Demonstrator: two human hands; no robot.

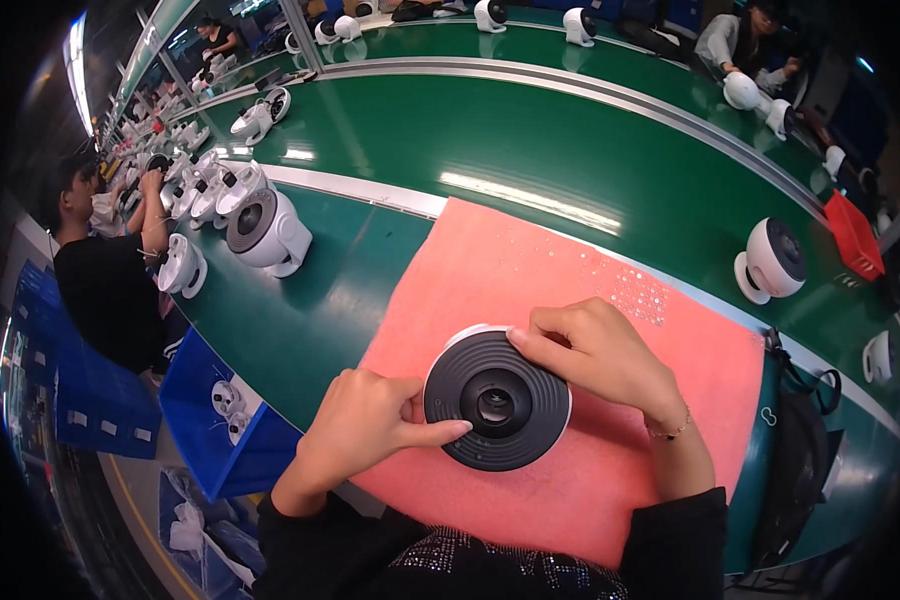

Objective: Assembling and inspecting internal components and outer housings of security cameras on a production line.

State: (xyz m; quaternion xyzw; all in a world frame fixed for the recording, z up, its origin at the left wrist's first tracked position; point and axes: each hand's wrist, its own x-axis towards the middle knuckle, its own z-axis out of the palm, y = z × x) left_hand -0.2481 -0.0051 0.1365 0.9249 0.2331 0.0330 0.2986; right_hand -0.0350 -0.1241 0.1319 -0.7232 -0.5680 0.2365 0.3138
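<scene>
A: What lies low in the frame's centre?
B: One round dark-grey ridged fan grille (497,400) with a white rim, on the pink cloth mat (490,270) covering the green counter (570,150).
A: Anything hidden?
B: Its base. The left hand (360,425) and right hand (595,350) each pinch its rim.

Black sleeves (685,530), sequinned black top (490,565), thin bracelet (670,432) on right wrist.
</scene>
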